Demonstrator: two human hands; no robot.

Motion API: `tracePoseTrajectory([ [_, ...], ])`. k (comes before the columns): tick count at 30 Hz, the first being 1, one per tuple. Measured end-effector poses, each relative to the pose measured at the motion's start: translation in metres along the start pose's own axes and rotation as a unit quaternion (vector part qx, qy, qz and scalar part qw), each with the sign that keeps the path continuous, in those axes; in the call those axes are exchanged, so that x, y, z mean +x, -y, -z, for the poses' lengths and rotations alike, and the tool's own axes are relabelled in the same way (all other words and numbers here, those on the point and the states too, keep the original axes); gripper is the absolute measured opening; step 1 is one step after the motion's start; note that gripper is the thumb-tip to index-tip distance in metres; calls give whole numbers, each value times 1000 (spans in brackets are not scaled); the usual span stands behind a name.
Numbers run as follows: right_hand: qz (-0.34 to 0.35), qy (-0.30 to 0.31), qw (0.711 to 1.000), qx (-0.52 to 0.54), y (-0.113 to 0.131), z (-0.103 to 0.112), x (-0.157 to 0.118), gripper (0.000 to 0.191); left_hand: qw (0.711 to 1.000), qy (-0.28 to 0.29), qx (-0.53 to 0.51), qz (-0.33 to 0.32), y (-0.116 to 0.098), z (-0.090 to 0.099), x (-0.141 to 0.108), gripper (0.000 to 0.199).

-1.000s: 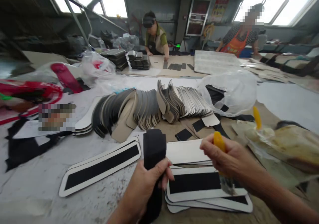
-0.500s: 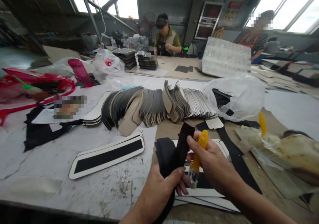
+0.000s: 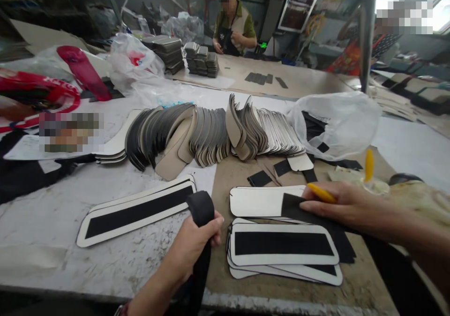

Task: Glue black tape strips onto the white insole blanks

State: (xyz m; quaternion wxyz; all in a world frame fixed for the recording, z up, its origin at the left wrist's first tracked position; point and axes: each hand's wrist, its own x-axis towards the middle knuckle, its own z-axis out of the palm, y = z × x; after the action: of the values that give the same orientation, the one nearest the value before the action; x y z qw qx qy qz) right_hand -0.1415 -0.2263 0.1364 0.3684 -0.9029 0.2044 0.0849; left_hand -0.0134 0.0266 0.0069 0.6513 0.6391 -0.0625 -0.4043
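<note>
My left hand [image 3: 191, 245] is closed round a bundle of black strips [image 3: 202, 208], which bends over at the top and hangs down below the fist. To the right, my right hand [image 3: 346, 208] pinches the end of a single black strip [image 3: 291, 206] and also keeps a yellow-handled brush [image 3: 321, 193] in its grip; the bristles are hidden. That strip lies over the right part of a white rounded panel [image 3: 255, 202]. Nearer me is a small pile of white panels, the top panel [image 3: 283, 261] bearing a black strip. Left of my left hand lie similar panels [image 3: 84, 236].
A long row of curved grey and beige pieces [image 3: 211, 135] stands across the table behind my hands. A plastic bag [image 3: 337, 128] with black pieces is at right, near another yellow handle [image 3: 368, 166] in a tub. A co-worker [image 3: 234, 25] sits across the table.
My hands have moved apart. The right one has carried a black strip and the brush rightward onto the white panel; the left has drawn left with the bundle. The view has tipped down.
</note>
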Motion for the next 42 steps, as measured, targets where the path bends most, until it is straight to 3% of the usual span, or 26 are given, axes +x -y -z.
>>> tracePoseTrajectory([
  [3, 19, 130, 990, -49, -10, -26, 37, 30, 1000, -13, 22, -18, -2, -9, 24, 34],
  [4, 23, 144, 988, -44, -11, -35, 49, 28, 999, -13, 35, -23, -2, -12, 31, 33],
  [11, 18, 193, 981, -26, -3, -64, 101, 20, 997, 5, 71, -25, 2, -22, 60, 23],
  [15, 1, 217, 975, -53, -4, -73, 115, 13, 998, 8, 63, -3, 2, -23, 62, 17],
  [22, 4, 199, 972, -125, -14, -84, 124, 15, 997, 12, 69, 10, 1, -24, 63, 17],
  [29, 17, 198, 968, -151, -16, -85, 125, 15, 993, 9, 116, 11, -1, -27, 67, 20],
  [35, 19, 194, 966, -169, -9, -86, 122, 16, 987, -40, 154, 16, 1, -34, 71, 22],
  [38, -1, 198, 963, -182, -14, -65, 106, 16, 986, -44, 163, 14, 4, -34, 71, 23],
  [42, -58, 171, 968, -172, -48, -18, 67, 20, 987, -31, 156, 27, 7, -30, 72, 30],
])
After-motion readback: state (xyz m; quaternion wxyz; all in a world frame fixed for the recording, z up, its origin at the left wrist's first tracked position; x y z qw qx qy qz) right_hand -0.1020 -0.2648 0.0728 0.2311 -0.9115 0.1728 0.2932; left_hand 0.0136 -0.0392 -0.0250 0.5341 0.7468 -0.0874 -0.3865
